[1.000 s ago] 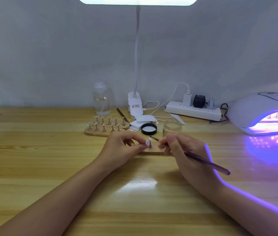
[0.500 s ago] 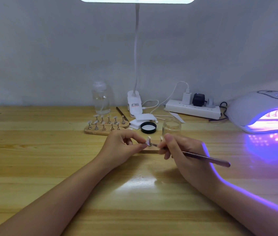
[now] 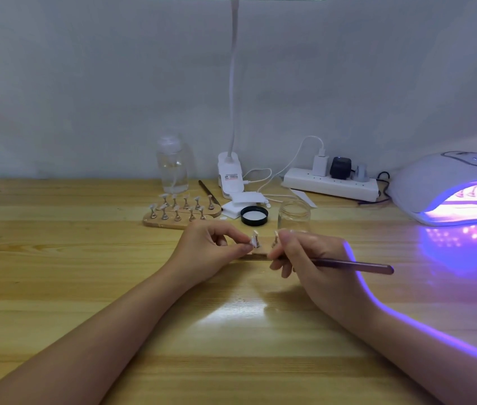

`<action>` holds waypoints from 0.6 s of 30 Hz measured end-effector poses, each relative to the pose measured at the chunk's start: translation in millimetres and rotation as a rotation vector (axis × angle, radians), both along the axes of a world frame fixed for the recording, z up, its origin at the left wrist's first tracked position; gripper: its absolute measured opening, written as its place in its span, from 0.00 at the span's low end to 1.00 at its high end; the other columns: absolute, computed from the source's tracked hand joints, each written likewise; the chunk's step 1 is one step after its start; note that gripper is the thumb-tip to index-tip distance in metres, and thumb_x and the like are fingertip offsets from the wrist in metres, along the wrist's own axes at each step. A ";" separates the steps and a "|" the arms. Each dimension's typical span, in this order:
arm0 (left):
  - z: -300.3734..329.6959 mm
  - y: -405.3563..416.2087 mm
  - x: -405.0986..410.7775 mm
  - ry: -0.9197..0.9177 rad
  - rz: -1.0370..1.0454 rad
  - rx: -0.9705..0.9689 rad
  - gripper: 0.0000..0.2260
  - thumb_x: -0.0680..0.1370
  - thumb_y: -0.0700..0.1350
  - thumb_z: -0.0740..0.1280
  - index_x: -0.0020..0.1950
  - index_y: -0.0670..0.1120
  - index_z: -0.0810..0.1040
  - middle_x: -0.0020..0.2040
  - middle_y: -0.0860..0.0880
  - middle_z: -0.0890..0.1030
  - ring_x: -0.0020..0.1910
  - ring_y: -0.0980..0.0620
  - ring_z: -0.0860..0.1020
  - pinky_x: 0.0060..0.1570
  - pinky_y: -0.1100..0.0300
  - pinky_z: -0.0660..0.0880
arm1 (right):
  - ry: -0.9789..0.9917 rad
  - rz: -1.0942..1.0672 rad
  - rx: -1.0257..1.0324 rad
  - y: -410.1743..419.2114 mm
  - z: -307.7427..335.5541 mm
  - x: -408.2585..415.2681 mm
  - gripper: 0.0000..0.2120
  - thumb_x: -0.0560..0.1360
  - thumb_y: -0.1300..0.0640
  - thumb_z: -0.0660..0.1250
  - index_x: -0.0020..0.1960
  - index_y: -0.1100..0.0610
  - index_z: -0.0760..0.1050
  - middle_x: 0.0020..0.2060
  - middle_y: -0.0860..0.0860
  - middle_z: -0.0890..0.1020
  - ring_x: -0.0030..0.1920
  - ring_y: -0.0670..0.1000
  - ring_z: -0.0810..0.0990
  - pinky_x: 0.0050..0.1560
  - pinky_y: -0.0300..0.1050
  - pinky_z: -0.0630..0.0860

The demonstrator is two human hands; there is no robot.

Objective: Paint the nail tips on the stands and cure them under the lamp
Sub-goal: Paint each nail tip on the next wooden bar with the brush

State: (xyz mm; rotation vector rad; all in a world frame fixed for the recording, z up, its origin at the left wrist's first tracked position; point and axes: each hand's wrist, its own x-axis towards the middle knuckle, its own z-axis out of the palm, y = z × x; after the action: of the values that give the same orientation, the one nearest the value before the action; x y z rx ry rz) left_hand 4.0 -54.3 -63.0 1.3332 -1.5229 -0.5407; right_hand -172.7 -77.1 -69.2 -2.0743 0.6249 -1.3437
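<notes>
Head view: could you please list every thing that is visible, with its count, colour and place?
table: 1, light wood, under everything
cure lamp: 1, white, glowing purple, far right
desk lamp: 1, white, back centre
power strip: 1, white, plugs in it, back right
bottle: 1, clear, back, left of desk lamp
jar: 1, clear, open, behind right hand
lid: 1, black, left of jar
far stands: wooden bases, about ten tips, left of lid
near stand: 1, wooden, between hands
nail tip: 1, pale, in left grip
brush: 1, dark purple, in right grip
left hand: pinches nail tip
right hand: holds brush
</notes>
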 end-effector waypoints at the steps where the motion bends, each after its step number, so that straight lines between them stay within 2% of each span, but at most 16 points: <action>1: 0.0 0.1 0.0 0.002 0.002 0.001 0.10 0.66 0.39 0.75 0.33 0.55 0.81 0.34 0.31 0.76 0.28 0.53 0.65 0.28 0.68 0.61 | 0.004 -0.016 -0.017 -0.4 0.5 -0.5 0.11 0.76 0.47 0.61 0.39 0.47 0.78 0.31 0.42 0.81 0.31 0.41 0.79 0.35 0.31 0.73; 3: 0.1 -0.4 -0.2 0.002 0.002 0.001 0.09 0.66 0.40 0.75 0.34 0.55 0.82 0.34 0.31 0.76 0.29 0.52 0.65 0.28 0.68 0.61 | 0.037 -0.043 -0.027 -1.6 2.0 -0.1 0.09 0.76 0.47 0.61 0.41 0.46 0.78 0.31 0.41 0.81 0.35 0.40 0.80 0.37 0.33 0.75; 6: 0.3 -0.2 -0.9 -0.005 -0.011 0.000 0.10 0.67 0.39 0.75 0.34 0.55 0.82 0.32 0.33 0.76 0.28 0.53 0.65 0.28 0.69 0.60 | 0.051 -0.009 -0.009 -1.1 0.9 0.7 0.11 0.75 0.44 0.62 0.40 0.47 0.79 0.29 0.42 0.81 0.32 0.41 0.80 0.36 0.31 0.74; 11: -1.1 0.0 -0.5 0.016 0.004 0.007 0.11 0.67 0.38 0.75 0.33 0.56 0.82 0.25 0.57 0.74 0.27 0.58 0.65 0.27 0.72 0.60 | 0.050 -0.068 -0.027 -0.9 2.4 0.2 0.09 0.77 0.46 0.61 0.41 0.43 0.78 0.34 0.42 0.82 0.36 0.40 0.81 0.38 0.32 0.75; 12: -1.1 0.0 -0.7 0.010 0.002 0.008 0.11 0.67 0.38 0.75 0.33 0.55 0.82 0.24 0.58 0.74 0.27 0.59 0.65 0.27 0.73 0.60 | 0.052 -0.064 -0.007 -1.0 2.4 0.3 0.10 0.76 0.46 0.61 0.41 0.45 0.78 0.33 0.43 0.82 0.36 0.40 0.80 0.38 0.31 0.74; 15: -0.6 0.2 -1.0 0.000 0.016 0.006 0.11 0.66 0.38 0.75 0.33 0.54 0.81 0.26 0.56 0.75 0.27 0.58 0.66 0.27 0.72 0.61 | -0.013 0.014 0.088 1.5 0.4 -0.1 0.14 0.74 0.46 0.61 0.37 0.52 0.80 0.29 0.48 0.81 0.29 0.42 0.79 0.34 0.30 0.72; 17: -0.5 -0.1 -0.8 0.003 0.024 0.006 0.11 0.66 0.38 0.75 0.33 0.54 0.81 0.28 0.50 0.75 0.28 0.57 0.66 0.27 0.71 0.62 | -0.045 0.004 0.099 2.0 0.5 -0.1 0.15 0.74 0.44 0.60 0.36 0.51 0.79 0.30 0.48 0.82 0.29 0.43 0.79 0.34 0.31 0.73; 18: -0.6 0.0 -0.6 0.006 0.022 0.007 0.10 0.66 0.38 0.75 0.33 0.54 0.81 0.28 0.50 0.75 0.28 0.57 0.66 0.27 0.71 0.63 | -0.041 -0.016 0.102 1.3 1.5 0.4 0.14 0.74 0.43 0.60 0.37 0.49 0.79 0.32 0.46 0.82 0.30 0.43 0.80 0.35 0.31 0.73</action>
State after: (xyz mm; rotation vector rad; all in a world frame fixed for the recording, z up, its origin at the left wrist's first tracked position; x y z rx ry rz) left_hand 3.3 -54.3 -63.6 1.3509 -1.5013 -0.5359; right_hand -172.3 -75.7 -67.7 -1.9597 0.6796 -1.3326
